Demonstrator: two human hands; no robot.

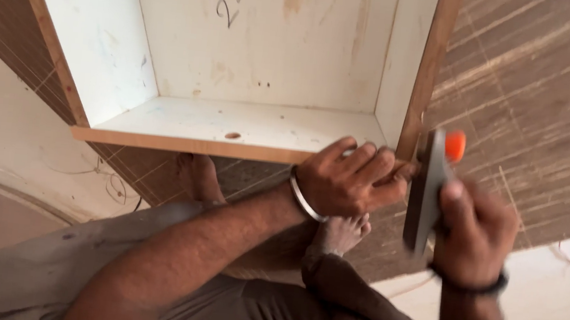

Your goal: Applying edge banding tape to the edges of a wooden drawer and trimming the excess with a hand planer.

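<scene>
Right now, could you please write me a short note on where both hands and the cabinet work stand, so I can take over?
Left hand: grip closed over the front lower corner of the open wooden cabinet box, steadying it.
Right hand: holds a hammer with an orange tip, its head close to that corner; the picture is blurred there.
Done: the box stands assembled, white inside, brown edge banding, one hole in the bottom panel.
Left: whatever is being driven at the corner; no nail can be made out.
A bare foot rests just under the corner.

Brown wood-grain floor (546,89); pale sheet (4,145) at left; grey trousers (248,311) below
</scene>
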